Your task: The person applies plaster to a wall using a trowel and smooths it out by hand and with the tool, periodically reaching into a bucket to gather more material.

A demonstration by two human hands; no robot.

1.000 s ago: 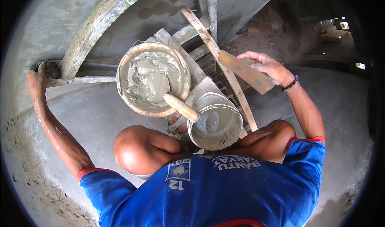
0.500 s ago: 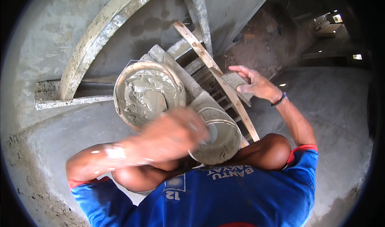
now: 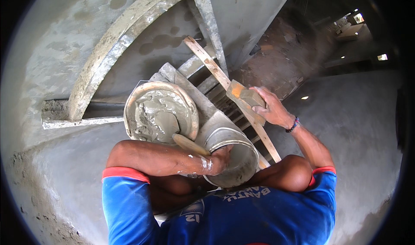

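Observation:
My left hand [image 3: 221, 159] reaches over the rim into a white bucket [image 3: 242, 182] between my knees; its fingers are hidden inside. In my right hand [image 3: 275, 110] is a plasterer's float [image 3: 236, 89], the fingers and thumb closed round its block-shaped grip. An orange patch marks the flat board of the float. Left of the white bucket stands a round bucket [image 3: 131, 126] of wet grey mortar [image 3: 151, 99]. A trowel rests in that mortar, its blade [image 3: 167, 123] smeared grey and its wooden handle [image 3: 190, 144] sticking out above my left forearm.
A long wooden batten [image 3: 207, 61] slants beside the buckets, over a slatted wooden frame. Grey planks [image 3: 186, 78] lie behind them. A curved concrete arch [image 3: 116, 41] rises at the far left against the plastered wall. Rubble [image 3: 276, 41] covers ground at the far right.
My left hand, blurred before above the buckets, has gone down into the white bucket. The float in my right hand has turned, so its orange patch shows.

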